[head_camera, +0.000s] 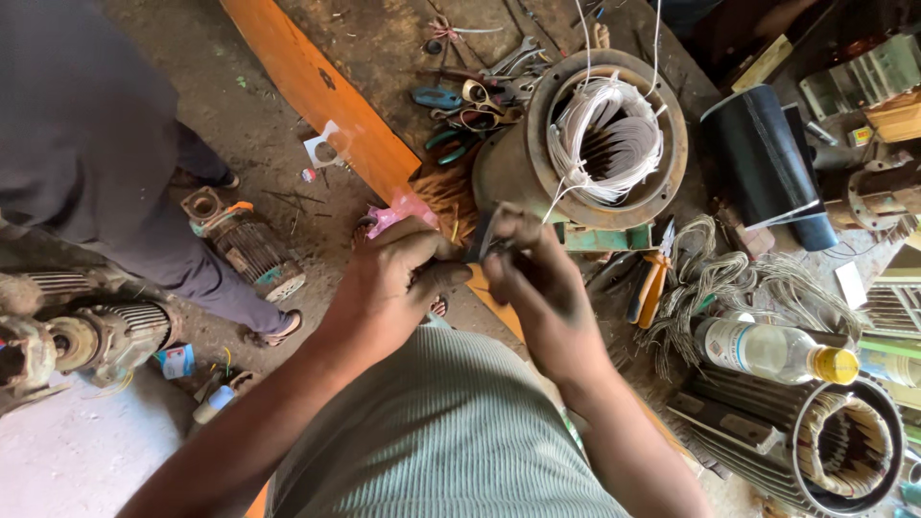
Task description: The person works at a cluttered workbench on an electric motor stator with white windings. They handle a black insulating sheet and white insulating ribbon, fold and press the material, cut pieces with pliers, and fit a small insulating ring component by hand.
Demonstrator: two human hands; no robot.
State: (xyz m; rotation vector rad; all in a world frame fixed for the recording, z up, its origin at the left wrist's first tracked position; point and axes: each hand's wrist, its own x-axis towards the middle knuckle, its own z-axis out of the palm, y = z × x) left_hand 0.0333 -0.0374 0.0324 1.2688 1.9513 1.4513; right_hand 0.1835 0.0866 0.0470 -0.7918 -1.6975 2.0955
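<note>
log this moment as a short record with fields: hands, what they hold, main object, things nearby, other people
left hand: pinching a small dark piece, too small to identify
right hand: gripping the same piece, fingertips meeting the left's
main object: motor stator housing with white wire windings, just beyond the hands
nearby: orange-handled pliers, clear bottle with yellow cap, loose wire bundle, scissors
other people: one person standing at left, dark trousers

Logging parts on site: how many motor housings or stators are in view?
5 at least. Open stator with white windings, ahead of the hands; wound stator bottom right; finned motor on floor; pump motor far left; finned housing at right edge. Clutter may hide others.
</note>
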